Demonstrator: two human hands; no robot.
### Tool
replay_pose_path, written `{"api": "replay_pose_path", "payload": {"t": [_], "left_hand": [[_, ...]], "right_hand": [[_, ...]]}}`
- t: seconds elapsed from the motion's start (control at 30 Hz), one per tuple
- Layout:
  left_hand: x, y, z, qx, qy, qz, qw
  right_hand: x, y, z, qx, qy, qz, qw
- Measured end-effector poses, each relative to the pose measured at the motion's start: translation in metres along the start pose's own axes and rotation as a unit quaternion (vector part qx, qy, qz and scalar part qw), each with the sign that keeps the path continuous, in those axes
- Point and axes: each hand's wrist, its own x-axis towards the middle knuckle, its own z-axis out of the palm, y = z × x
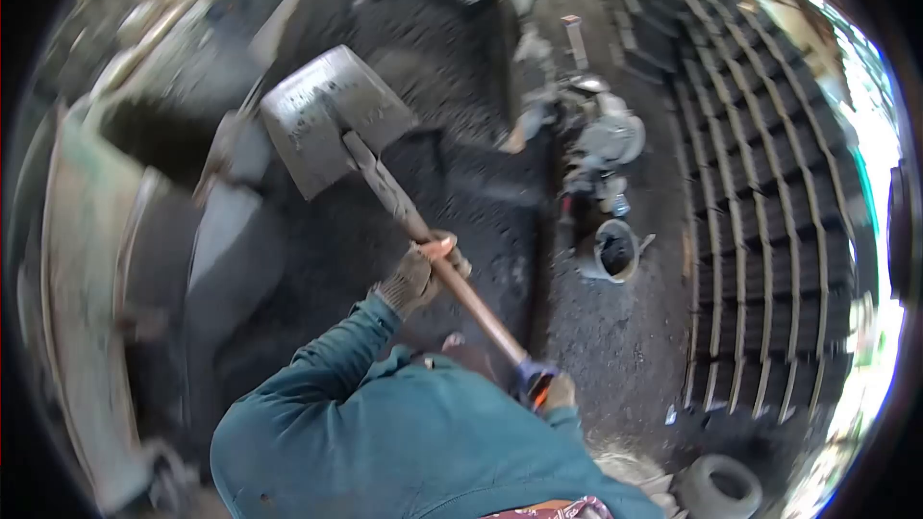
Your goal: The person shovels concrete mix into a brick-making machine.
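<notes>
A long-handled shovel (389,194) slants across the view, its broad metal blade up and to the left over the dark, crumbly ground. The blade's visible face is bare and shiny with dark smears. My left hand (421,274), in a knitted glove with fingers showing, is wrapped round the middle of the wooden shaft. At the shaft's rear end my right hand (558,392), also gloved, is closed round the blue and orange grip, partly hidden by my body. Dark loose material (413,86) lies beyond the blade.
A pale bucket (623,275) with dark contents stands on the right, near whitish clutter (608,130). Dark slabs stacked with wooden battens (764,231) fill the far right. A tyre (697,490) lies at lower right. Pale walls (91,259) rise on the left.
</notes>
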Motion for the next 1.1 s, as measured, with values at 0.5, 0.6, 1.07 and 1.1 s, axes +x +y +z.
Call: {"api": "replay_pose_path", "payload": {"t": [0.5,0.6,1.07,1.1], "left_hand": [[-0.332,-0.247,-0.145,-0.478,0.534,0.364,0.595],[-0.365,-0.315,-0.131,-0.53,0.548,0.398,0.51],[-0.426,-0.424,-0.088,-0.627,0.471,0.349,0.513],[-0.428,-0.421,-0.085,-0.606,0.468,0.351,0.539]], "right_hand": [[0.02,-0.391,0.059,-0.062,-0.576,-0.065,0.813],[-0.043,-0.416,0.077,-0.16,-0.634,-0.141,0.743],[-0.236,-0.354,0.004,-0.185,-0.753,-0.378,0.505],[-0.235,-0.347,0.011,-0.165,-0.784,-0.395,0.45]]}}
